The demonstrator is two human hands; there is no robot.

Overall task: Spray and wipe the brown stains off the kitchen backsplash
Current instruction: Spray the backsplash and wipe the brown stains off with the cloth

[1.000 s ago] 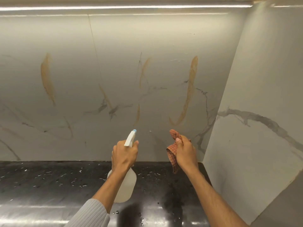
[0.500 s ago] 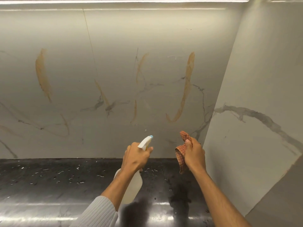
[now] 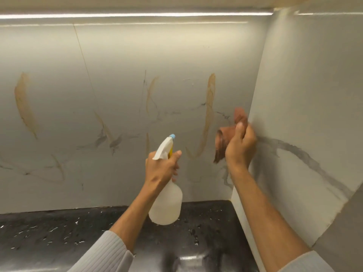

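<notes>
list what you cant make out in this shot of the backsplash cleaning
1. Head view, motion blur: the cloth is smeared, so its pattern, and whether it touches the backsplash, cannot be told.
2. Head view, motion blur: the right hand holding it is also blurred.
3. Head view: the spray bottle trigger is hidden under the left hand.
4. Head view: anything left of the leftmost stain is cut off by the frame edge.

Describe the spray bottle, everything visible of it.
The spray bottle has a rounded, translucent white body that looks like plastic, a white trigger head with a yellow part beneath it, and a pale blue nozzle tip. The left hand grips its neck and holds it in the air above the dark countertop. It is tilted, with the nozzle aimed up towards the stained backsplash. Nothing else touches it. How full it is cannot be told.
</notes>
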